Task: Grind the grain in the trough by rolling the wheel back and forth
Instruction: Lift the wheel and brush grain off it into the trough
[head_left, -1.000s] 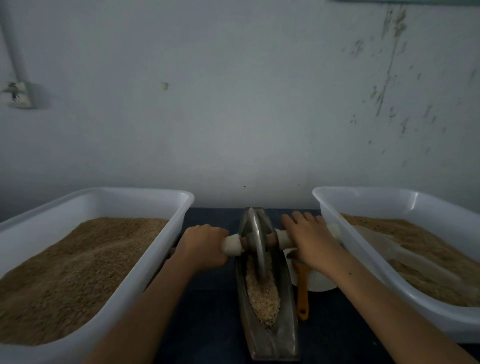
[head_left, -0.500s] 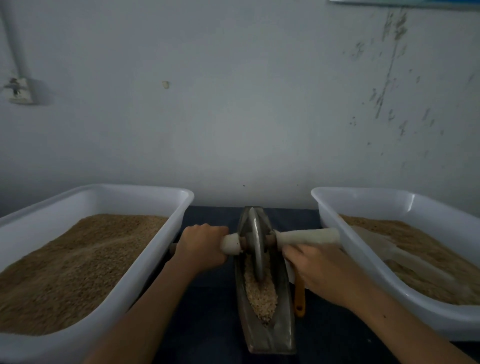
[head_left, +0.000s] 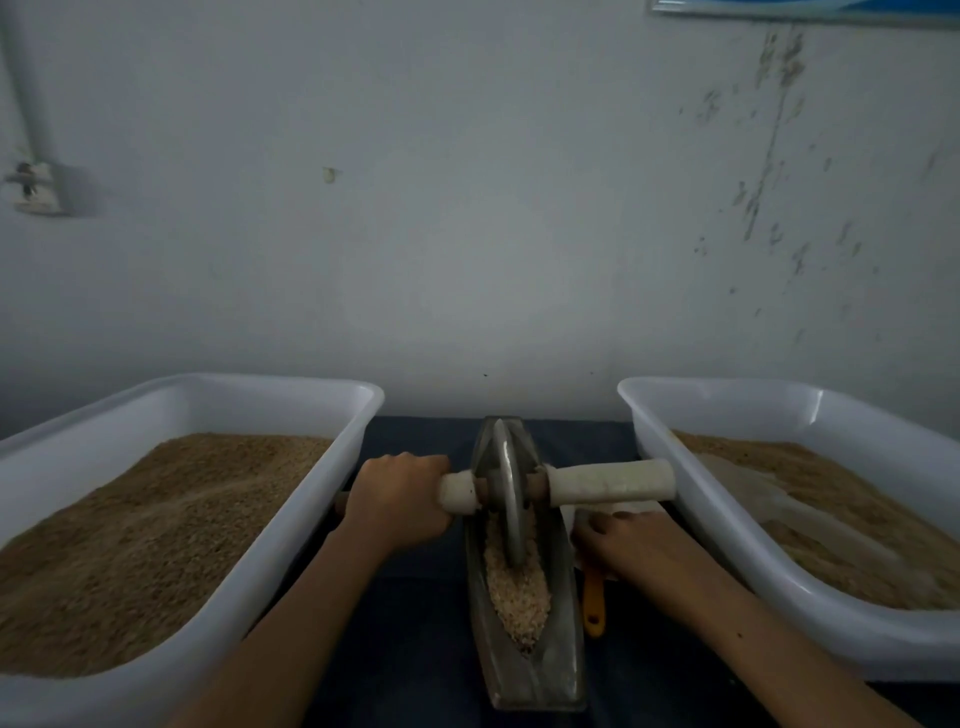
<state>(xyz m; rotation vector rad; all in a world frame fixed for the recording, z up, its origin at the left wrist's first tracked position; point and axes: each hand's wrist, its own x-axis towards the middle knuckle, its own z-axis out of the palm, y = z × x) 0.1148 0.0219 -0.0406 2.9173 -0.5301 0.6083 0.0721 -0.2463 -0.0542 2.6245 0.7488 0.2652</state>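
A narrow metal trough (head_left: 530, 670) lies lengthwise on the surface's middle; the upright metal wheel (head_left: 508, 499) stands in pale crushed grain (head_left: 519, 597).

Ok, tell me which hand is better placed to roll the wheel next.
Left. The left hand already grips its handle beside the wheel; the right hand sits below the bare right handle.

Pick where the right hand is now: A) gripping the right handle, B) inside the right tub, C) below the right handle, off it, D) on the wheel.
C: the right hand lies below the bare right handle, not gripping it.
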